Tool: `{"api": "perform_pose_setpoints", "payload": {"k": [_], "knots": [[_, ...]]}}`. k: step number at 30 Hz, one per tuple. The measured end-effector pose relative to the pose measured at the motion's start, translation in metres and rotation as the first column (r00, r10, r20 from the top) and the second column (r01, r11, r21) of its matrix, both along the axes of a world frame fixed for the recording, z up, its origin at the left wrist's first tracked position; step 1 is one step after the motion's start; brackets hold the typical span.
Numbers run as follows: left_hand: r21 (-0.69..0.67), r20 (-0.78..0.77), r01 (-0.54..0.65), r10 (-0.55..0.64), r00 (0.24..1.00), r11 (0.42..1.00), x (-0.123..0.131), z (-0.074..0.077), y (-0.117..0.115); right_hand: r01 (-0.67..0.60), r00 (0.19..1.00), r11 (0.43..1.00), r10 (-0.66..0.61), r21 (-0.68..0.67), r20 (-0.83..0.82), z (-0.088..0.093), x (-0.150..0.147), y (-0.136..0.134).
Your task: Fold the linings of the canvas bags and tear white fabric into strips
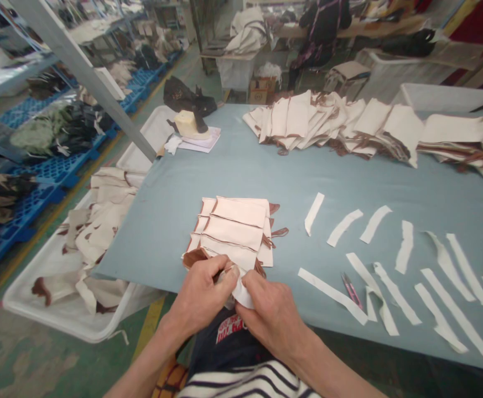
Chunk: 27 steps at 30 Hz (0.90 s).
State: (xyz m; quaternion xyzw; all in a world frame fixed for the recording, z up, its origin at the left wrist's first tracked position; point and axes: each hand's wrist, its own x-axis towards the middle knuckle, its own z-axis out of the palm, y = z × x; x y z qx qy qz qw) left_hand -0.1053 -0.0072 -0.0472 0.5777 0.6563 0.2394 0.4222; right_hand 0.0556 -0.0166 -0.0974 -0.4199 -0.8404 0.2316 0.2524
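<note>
Close to the table's near edge, my left hand (203, 290) and my right hand (268, 304) meet over a small piece of white fabric (242, 292). Both are closed, thumbs and fingers pinching the cloth between them. Just beyond my hands lies a stack of cream fabric pieces (235, 229) with brown edging, its near edge partly hidden by my fingers. Brown thread ends or ties stick out on the stack's right side. A brown fold (195, 256) shows beside my left hand.
White strips (344, 226) lie scattered on the right of the blue-grey table (158, 221), with pink-handled thread snips (352, 290) among them. More cream pieces (332, 121) are heaped along the back. A white bin (17, 298) of fabric stands left. A person (324, 27) sits in the background.
</note>
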Motion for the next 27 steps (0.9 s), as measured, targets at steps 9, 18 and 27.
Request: {"api": "perform_pose_setpoints", "payload": {"k": [9,18,27], "knots": [[0.137,0.181,-0.196,0.170,0.969,0.971,0.011,-0.026,-0.006,0.022,0.999,0.996,-0.026,-0.090,-0.038,0.001,-0.001,-0.001],[0.035,0.465,0.087,-0.093,0.881,0.996,-0.011,-0.008,0.002,0.047,0.957,0.950,-0.131,-0.308,-0.258,0.017,0.015,0.006],[0.174,0.368,0.052,-0.114,0.923,0.983,-0.012,-0.007,-0.002,0.023,0.948,0.959,-0.110,-0.281,-0.300,0.027,0.014,0.004]]}}
